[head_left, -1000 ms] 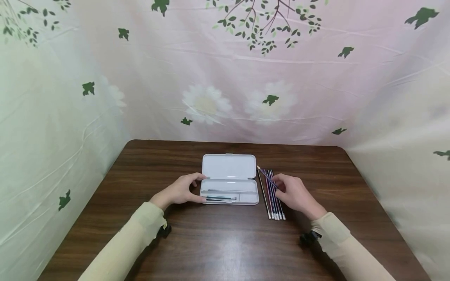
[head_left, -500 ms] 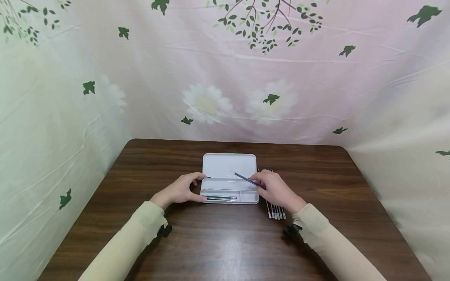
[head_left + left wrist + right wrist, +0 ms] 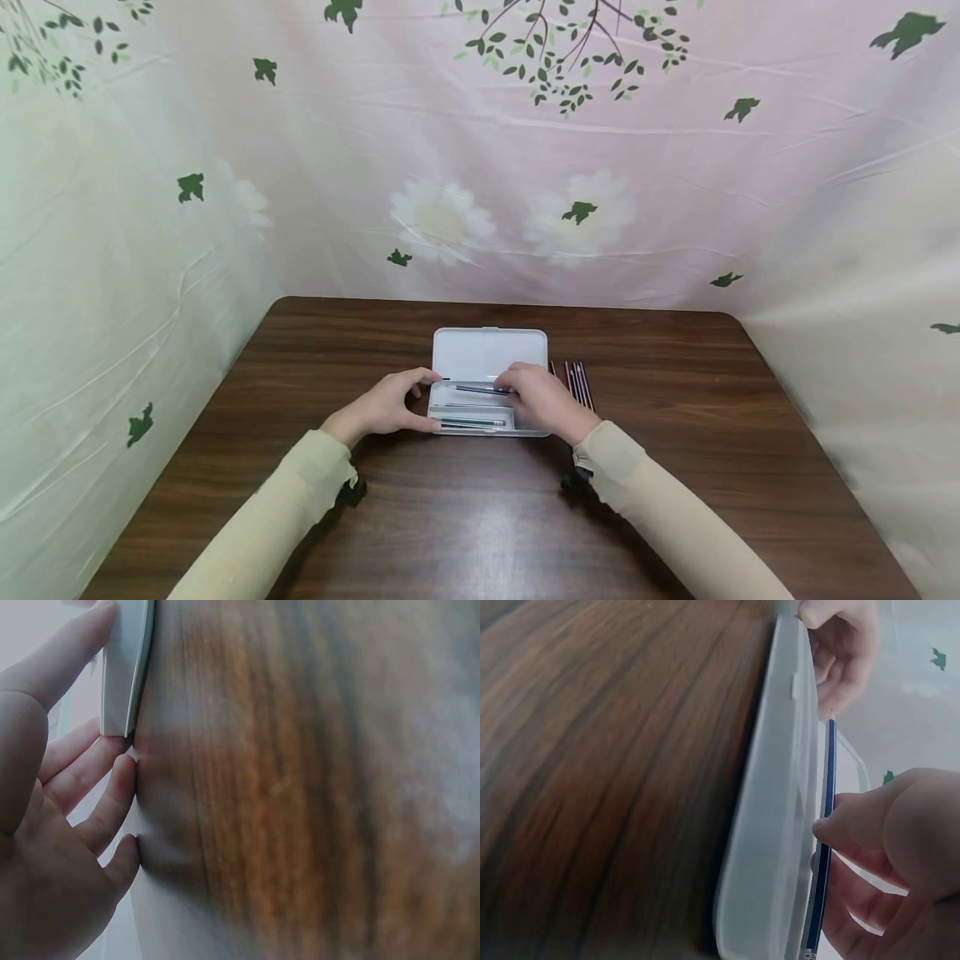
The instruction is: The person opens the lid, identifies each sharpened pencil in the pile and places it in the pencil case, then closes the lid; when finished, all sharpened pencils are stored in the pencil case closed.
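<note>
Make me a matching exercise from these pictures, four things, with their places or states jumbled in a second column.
1. Left hand
2. Right hand
3. Lid
4. Loose pencils

a. pinching a dark blue pencil
b. on the table, to the right of the case
c. at the left end of the case
d. open, pale inside

Pairs: 1-c, 2-a, 3-d, 4-b
</note>
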